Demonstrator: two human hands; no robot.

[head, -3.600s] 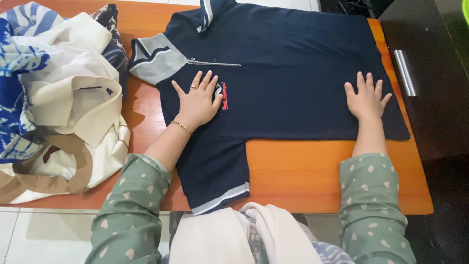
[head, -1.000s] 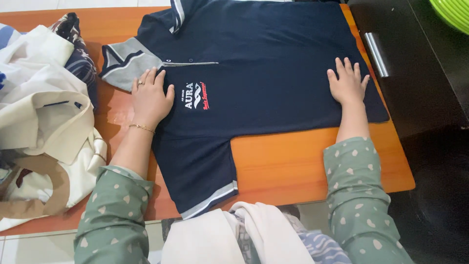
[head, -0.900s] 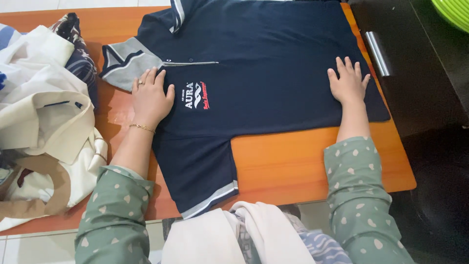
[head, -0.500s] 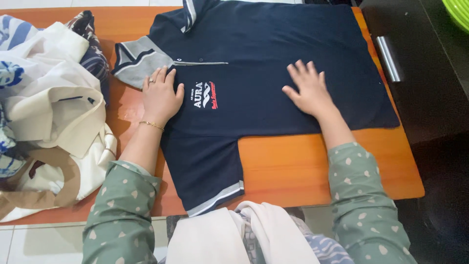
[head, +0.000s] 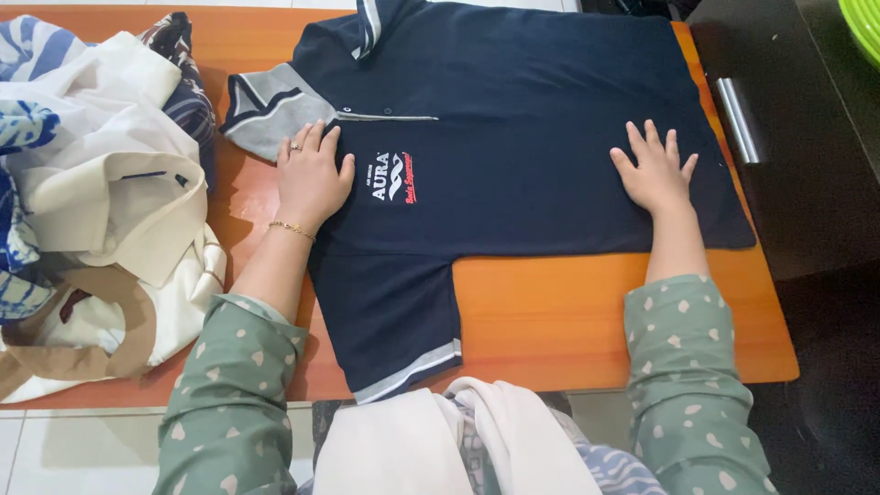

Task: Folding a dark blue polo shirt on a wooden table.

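Observation:
A navy polo shirt with a grey collar and grey-trimmed sleeve lies spread on an orange wooden table. My left hand rests flat on the shirt's shoulder beside the collar and the small chest print, fingers apart. My right hand presses flat on the shirt's lower body near the right edge, fingers spread. Neither hand holds anything. One short sleeve points toward me.
A heap of clothes, white, cream and blue-patterned, fills the table's left end. A dark cabinet with a metal handle stands at the right. White cloth lies on my lap below the table's front edge.
My right hand slid left across the shirt body, then back right toward the hem. My left hand shifted from the chest print to the shoulder by the collar.

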